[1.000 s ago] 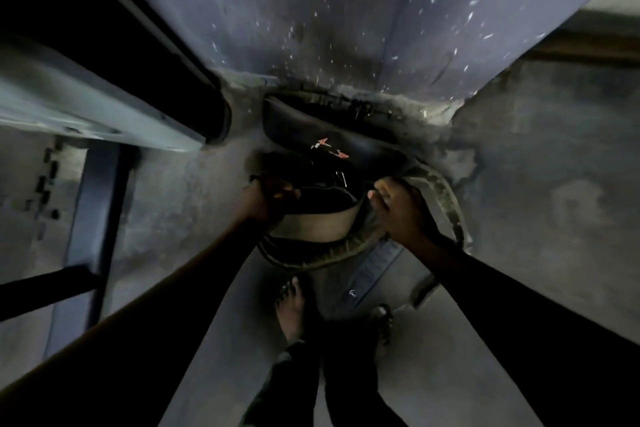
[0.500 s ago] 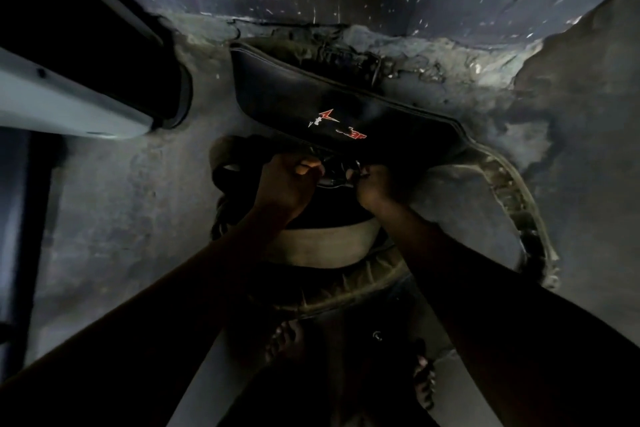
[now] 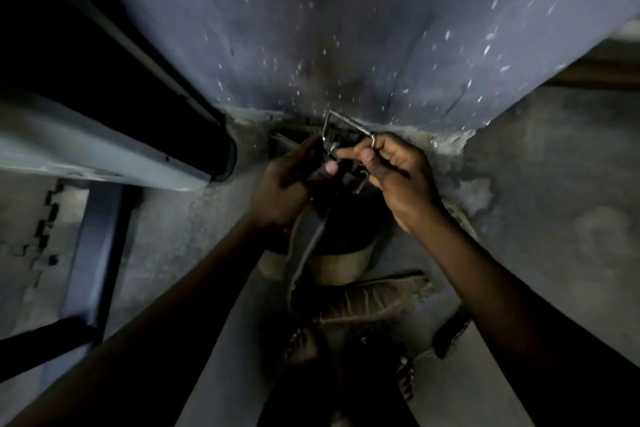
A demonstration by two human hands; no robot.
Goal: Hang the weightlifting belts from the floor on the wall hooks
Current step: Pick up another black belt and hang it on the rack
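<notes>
A dark weightlifting belt hangs lifted off the floor between both hands. My left hand grips its strap near the top. My right hand pinches the belt's metal buckle, a bent wire loop raised in front of the base of the wall. Below, more belts lie in a heap on the floor: a tan-lined one and a frayed camouflage one. No wall hooks are in view.
The blue-grey speckled wall rises straight ahead. A padded bench or machine arm juts in from the left, with a dark metal frame below it. My bare feet stand on the concrete floor just behind the belt heap.
Both hands have risen from the heap on the floor, lifting one belt. The right hand now holds its metal buckle up by the wall base. The camera has tilted up.
</notes>
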